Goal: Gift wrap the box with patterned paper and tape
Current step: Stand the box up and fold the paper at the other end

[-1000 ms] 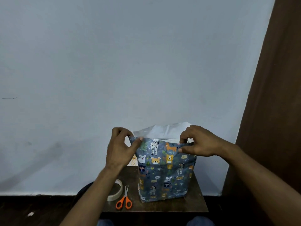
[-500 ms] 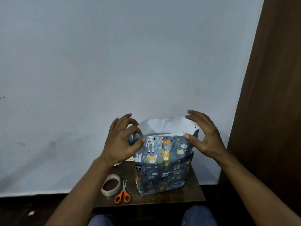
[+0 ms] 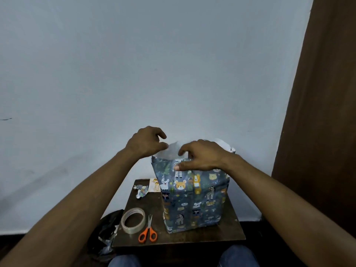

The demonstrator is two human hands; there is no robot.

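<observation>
Fingers of the right hand (image 3: 202, 156) curl over the top front edge of the wrapped box (image 3: 192, 197), thumb pressed against the patterned paper (image 3: 210, 205). Left hand (image 3: 145, 142) sits at the upper left corner, fingers loosely curled beside the white paper flap (image 3: 173, 151); whether it grips the flap cannot be told. Box stands upright on a small dark table (image 3: 231, 228). Tape roll (image 3: 133, 219) and orange scissors (image 3: 148, 233) lie left of it, just beside each other. Paper scraps (image 3: 141, 190) lie at the far left corner.
</observation>
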